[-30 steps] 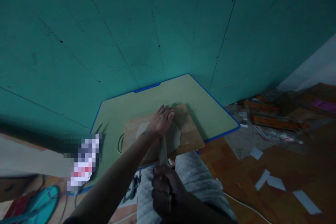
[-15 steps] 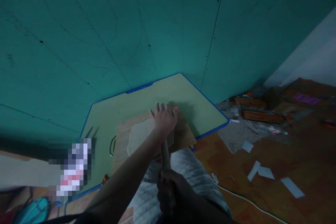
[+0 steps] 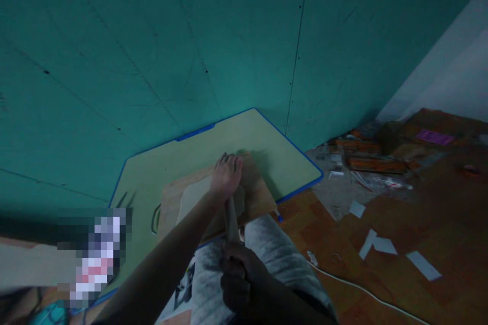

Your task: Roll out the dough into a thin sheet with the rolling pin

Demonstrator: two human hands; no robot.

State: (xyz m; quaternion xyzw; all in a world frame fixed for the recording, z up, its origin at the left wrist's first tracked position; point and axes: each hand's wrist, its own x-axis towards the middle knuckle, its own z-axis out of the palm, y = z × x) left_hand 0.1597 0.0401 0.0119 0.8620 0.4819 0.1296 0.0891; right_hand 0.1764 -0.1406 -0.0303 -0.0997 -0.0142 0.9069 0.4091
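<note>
A wooden board (image 3: 261,190) with a metal handle (image 3: 155,218) on its left side lies on the pale yellow tabletop. Spread over it is a flat, pale sheet of dough (image 3: 192,198), partly hidden by my left forearm. A wooden rolling pin (image 3: 231,221) lies lengthwise across the dough's right part, pointing away from me. My left hand (image 3: 227,175) is on the pin's far end, its fingers bent over it. Close to my lap, my right hand (image 3: 240,271) is wrapped round the near end.
The yellow tabletop (image 3: 148,175) has a blue rim and stands against a green wall (image 3: 236,35). A pixelated object (image 3: 99,254) is at its left. Paper scraps (image 3: 423,265), a white cable (image 3: 354,287) and a cardboard box (image 3: 450,127) are on the floor at right.
My left hand's fingers, spread before, are now drawn together and bent over the pin. The whole view has shifted slightly, with the table further left in it.
</note>
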